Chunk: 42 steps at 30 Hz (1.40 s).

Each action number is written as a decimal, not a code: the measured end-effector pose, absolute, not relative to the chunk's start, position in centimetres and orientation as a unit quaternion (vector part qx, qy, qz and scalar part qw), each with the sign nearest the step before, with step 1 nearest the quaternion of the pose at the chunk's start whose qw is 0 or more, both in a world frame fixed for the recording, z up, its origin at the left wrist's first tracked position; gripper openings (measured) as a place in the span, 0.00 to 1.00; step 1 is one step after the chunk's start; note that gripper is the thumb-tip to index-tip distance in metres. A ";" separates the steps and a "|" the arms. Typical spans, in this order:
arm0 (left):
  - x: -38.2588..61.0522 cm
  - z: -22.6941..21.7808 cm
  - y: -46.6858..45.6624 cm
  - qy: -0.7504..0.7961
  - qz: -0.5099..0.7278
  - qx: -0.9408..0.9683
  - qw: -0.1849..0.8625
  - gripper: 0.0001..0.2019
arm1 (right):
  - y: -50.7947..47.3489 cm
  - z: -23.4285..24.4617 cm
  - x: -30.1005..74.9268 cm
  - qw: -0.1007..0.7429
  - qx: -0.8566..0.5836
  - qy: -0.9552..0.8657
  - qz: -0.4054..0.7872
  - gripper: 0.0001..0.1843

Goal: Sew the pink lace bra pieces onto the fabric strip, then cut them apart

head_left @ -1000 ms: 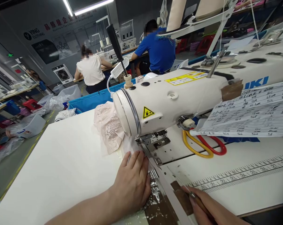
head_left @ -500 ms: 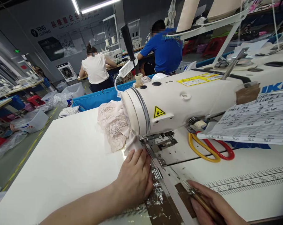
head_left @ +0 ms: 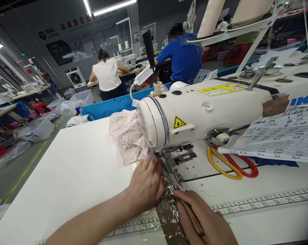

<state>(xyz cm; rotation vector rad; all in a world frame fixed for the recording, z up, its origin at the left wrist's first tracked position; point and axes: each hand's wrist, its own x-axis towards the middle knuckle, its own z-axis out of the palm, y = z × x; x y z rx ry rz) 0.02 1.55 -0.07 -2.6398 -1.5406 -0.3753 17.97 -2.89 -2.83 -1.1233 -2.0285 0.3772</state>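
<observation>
My left hand [head_left: 146,182] is closed at the edge of pale pink lace fabric [head_left: 130,136], its fingertips bunched on the cloth just in front of the sewing machine's [head_left: 200,112] needle area. The needle itself is hidden by the machine head. My right hand [head_left: 207,216] is wrapped round the wooden handle of an awl [head_left: 192,216], to the right of my left hand. The awl's thin metal tip points toward the metal binding guide [head_left: 169,170] and is hard to make out there. Brown tape [head_left: 169,217] under clear film covers the table between my hands.
Yellow and red scissors handles [head_left: 224,165] lie beside the machine bed. A handwritten paper sheet [head_left: 273,132] hangs off the machine's right side. Printed rulers [head_left: 258,202] run along the white table [head_left: 87,170]. Two co-workers sit beyond a blue cloth bin [head_left: 105,107].
My right hand has moved left and forward with the awl, closer to my left hand. The pale strip that trailed toward me has drawn forward out of the lower area. My left hand has shifted slightly.
</observation>
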 end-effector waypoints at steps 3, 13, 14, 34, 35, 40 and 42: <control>0.0 0.0 2.0 -0.505 -0.129 -0.853 0.010 0.19 | -2.0 -2.6 16.6 0.374 -0.427 -0.822 0.048 0.12; -0.7 -0.4 2.4 -0.479 -0.168 -0.861 -0.013 0.19 | -0.6 -2.4 15.2 0.343 -0.406 -0.836 -0.134 0.17; -0.7 -0.4 2.4 -0.479 -0.170 -0.861 -0.014 0.19 | -0.7 -2.5 15.2 0.339 -0.411 -0.835 -0.139 0.18; -2.6 -1.2 4.1 -0.463 -0.250 -0.850 -0.033 0.15 | -2.2 -2.3 15.6 0.315 -0.476 -0.800 -0.184 0.20; -2.7 -1.2 4.4 -0.468 -0.252 -0.846 -0.033 0.14 | -2.1 -2.2 16.4 0.318 -0.469 -0.803 -0.183 0.20; -2.9 -0.7 7.3 -0.510 -0.217 -0.832 -0.019 0.10 | 1.4 -1.5 20.8 0.278 -0.482 -0.806 -0.202 0.20; -2.9 -0.3 8.6 -0.523 -0.191 -0.831 -0.015 0.09 | 3.4 -1.4 22.0 0.260 -0.483 -0.809 -0.212 0.22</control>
